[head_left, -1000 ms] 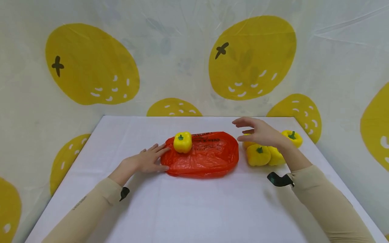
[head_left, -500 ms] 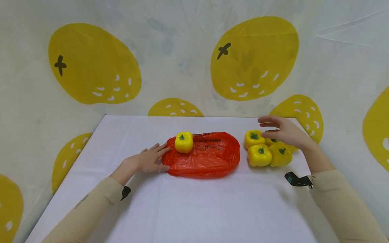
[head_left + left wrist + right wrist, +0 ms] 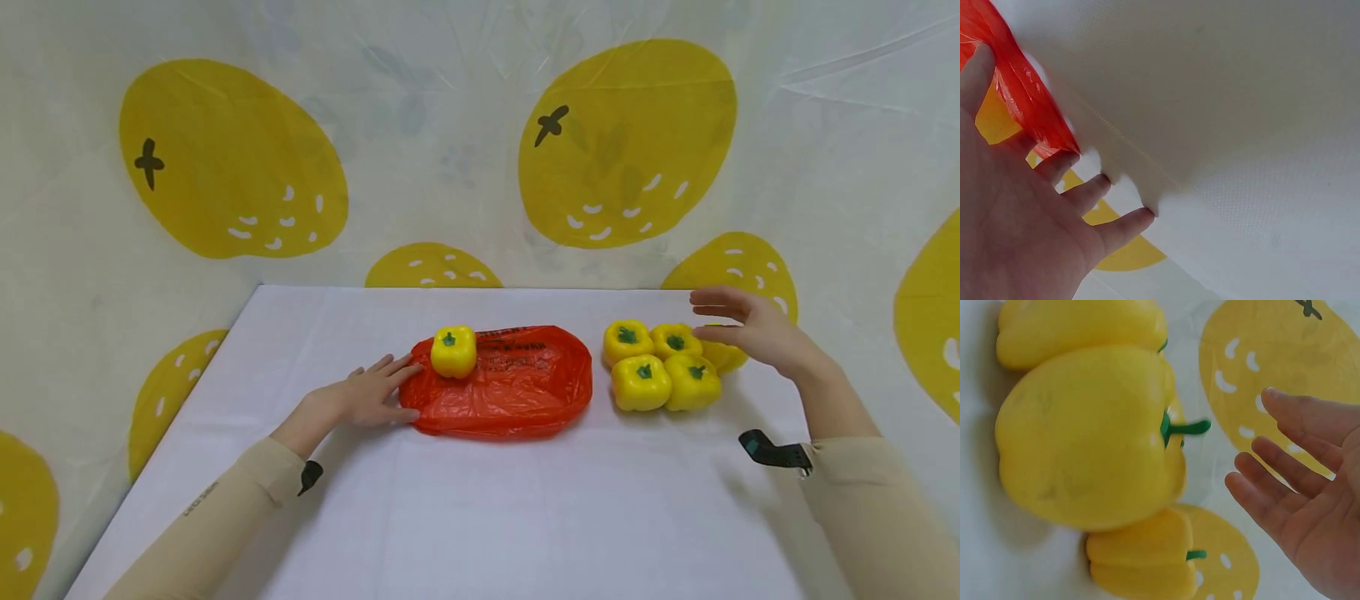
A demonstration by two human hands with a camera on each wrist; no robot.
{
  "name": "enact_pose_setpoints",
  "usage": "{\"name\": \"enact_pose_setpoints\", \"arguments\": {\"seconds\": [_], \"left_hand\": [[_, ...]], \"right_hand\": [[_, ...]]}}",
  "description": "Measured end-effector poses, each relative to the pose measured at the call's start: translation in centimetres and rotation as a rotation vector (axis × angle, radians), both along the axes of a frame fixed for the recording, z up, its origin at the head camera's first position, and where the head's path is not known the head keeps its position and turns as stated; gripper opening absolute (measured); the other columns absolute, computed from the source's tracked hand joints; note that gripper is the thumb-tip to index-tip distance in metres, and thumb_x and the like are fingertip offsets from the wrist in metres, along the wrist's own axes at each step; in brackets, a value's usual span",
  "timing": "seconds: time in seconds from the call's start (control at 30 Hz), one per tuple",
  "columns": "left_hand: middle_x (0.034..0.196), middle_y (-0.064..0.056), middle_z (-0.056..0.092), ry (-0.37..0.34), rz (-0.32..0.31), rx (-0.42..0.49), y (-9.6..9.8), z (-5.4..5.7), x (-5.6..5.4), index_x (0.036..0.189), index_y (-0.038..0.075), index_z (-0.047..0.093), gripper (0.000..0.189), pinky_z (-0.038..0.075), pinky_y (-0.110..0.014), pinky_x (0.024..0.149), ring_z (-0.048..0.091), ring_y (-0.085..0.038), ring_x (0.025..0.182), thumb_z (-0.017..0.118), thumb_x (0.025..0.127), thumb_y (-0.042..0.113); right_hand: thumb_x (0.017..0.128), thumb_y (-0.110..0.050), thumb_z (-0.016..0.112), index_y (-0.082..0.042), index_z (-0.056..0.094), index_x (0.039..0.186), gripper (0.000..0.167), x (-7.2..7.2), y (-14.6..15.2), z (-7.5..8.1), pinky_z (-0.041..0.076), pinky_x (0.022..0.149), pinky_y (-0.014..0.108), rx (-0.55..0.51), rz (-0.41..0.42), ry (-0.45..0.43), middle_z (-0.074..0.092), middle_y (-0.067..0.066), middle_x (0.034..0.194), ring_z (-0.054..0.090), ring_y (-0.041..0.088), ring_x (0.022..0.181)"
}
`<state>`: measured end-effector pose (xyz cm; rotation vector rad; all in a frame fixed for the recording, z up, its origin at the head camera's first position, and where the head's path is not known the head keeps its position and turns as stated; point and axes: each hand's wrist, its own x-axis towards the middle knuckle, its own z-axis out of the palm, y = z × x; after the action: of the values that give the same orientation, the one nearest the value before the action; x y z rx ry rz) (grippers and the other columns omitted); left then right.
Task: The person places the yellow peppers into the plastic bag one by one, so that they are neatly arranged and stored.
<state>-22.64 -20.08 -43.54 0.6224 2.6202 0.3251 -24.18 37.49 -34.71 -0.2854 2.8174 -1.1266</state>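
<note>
A red plastic bag (image 3: 517, 387) with dark print lies flat on the table, and one yellow bell pepper (image 3: 453, 352) with a green stem sits on its left part. My left hand (image 3: 369, 395) rests with spread, straight fingers at the bag's left end; in the left wrist view the thumb and some fingertips touch the red plastic (image 3: 1035, 103). To the right, several yellow bell peppers (image 3: 642, 383) stand in a cluster. Above its right side hovers my right hand (image 3: 765, 329), fingers relaxed and holding nothing. The right wrist view has a large pepper (image 3: 1085, 437) beside that hand (image 3: 1310, 481).
A white cloth (image 3: 480, 517) covers the table. Behind and around it hangs a pale curtain (image 3: 435, 125) printed with large yellow fruit shapes. Dark straps (image 3: 776, 452) sit at both wrists.
My right hand has moved right across the pepper cluster, uncovering the peppers at its left and back. My left hand, the bag and the pepper on it stay in place.
</note>
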Motion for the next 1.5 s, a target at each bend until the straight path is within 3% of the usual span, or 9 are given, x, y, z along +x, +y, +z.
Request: {"name": "enact_pose_setpoints", "arguments": {"seconds": [0.07,0.13,0.23,0.33,0.53,0.77,1.07,1.27,1.5], "left_hand": [[0.171,-0.011,0.016,0.001,0.002,-0.002,0.0,0.0,0.0,0.165,0.019,0.025,0.092,0.015,-0.074,0.115,0.01,-0.045,0.154,0.063,0.093,0.063],[0.171,-0.011,0.015,-0.001,0.005,-0.006,0.0,0.0,0.0,0.165,0.019,0.025,0.093,0.015,-0.073,0.115,0.009,-0.044,0.154,0.063,0.092,0.063],[0.171,-0.011,0.015,-0.002,0.003,-0.006,-0.1,-0.1,0.1,0.165,0.019,0.025,0.093,0.015,-0.074,0.114,0.01,-0.045,0.154,0.063,0.093,0.064],[0.171,-0.01,0.014,-0.005,0.004,-0.005,0.0,-0.1,0.1,0.165,0.02,0.024,0.093,0.015,-0.073,0.115,0.009,-0.044,0.154,0.062,0.093,0.064],[0.171,-0.01,0.015,0.001,0.004,0.0,0.1,-0.1,0.1,0.165,0.019,0.024,0.093,0.015,-0.073,0.115,0.009,-0.044,0.154,0.063,0.093,0.064],[0.171,-0.009,0.014,0.0,0.007,-0.006,0.0,-0.3,0.2,0.165,0.02,0.024,0.093,0.015,-0.073,0.115,0.009,-0.043,0.154,0.062,0.093,0.064],[0.171,-0.009,0.015,-0.003,0.015,-0.014,0.2,0.0,0.2,0.165,0.021,0.024,0.092,0.015,-0.071,0.116,0.009,-0.042,0.155,0.063,0.093,0.062],[0.171,-0.01,0.015,-0.004,0.008,-0.007,0.3,0.3,0.1,0.165,0.019,0.024,0.092,0.015,-0.073,0.115,0.009,-0.043,0.154,0.063,0.093,0.062],[0.17,-0.012,0.016,-0.001,0.003,0.001,0.2,0.1,0.1,0.165,0.017,0.025,0.092,0.016,-0.074,0.114,0.01,-0.045,0.153,0.064,0.093,0.061]], "right_hand": [[0.1,-0.029,0.07,-0.006,0.047,0.15,0.059,0.0,0.6,-0.3,0.041,0.085,0.004,0.015,-0.013,0.003,0.053,0.018,0.146,0.05,-0.012,0.11],[0.1,-0.031,0.07,-0.006,0.046,0.151,0.061,0.1,1.2,-0.5,0.045,0.093,0.015,0.03,-0.027,-0.004,0.052,0.019,0.147,0.053,-0.003,0.116],[0.1,-0.034,0.069,-0.004,0.043,0.153,0.066,0.2,2.0,-0.7,0.044,0.108,0.047,0.017,-0.051,-0.032,0.048,0.024,0.15,0.049,0.023,0.132],[0.099,-0.037,0.07,-0.002,0.038,0.154,0.073,0.4,2.8,-0.8,0.03,0.106,0.073,-0.011,-0.09,-0.071,0.042,0.029,0.153,0.034,0.044,0.14],[0.097,-0.042,0.071,-0.002,0.032,0.158,0.083,0.4,4.2,-1.2,0.025,0.105,0.078,0.01,-0.124,-0.124,0.031,0.033,0.157,0.024,0.055,0.142],[0.098,-0.037,0.07,-0.003,0.03,0.158,0.08,0.3,5.3,-2.1,0.018,0.102,0.083,0.022,-0.081,-0.182,0.015,0.037,0.161,0.012,0.061,0.144],[0.096,-0.029,0.073,-0.001,0.029,0.158,0.081,-0.1,5.4,-3.0,0.018,0.102,0.084,0.019,-0.006,-0.212,0.015,0.038,0.161,0.013,0.061,0.144],[0.096,-0.028,0.073,0.0,0.028,0.158,0.082,-0.4,5.7,-3.6,0.017,0.102,0.084,0.021,-0.003,-0.215,0.014,0.04,0.16,0.013,0.062,0.143],[0.097,-0.017,0.072,0.004,0.022,0.159,0.083,-0.9,6.2,-4.8,0.022,0.103,0.082,0.032,0.003,-0.206,0.017,0.039,0.159,0.017,0.066,0.139]]}}
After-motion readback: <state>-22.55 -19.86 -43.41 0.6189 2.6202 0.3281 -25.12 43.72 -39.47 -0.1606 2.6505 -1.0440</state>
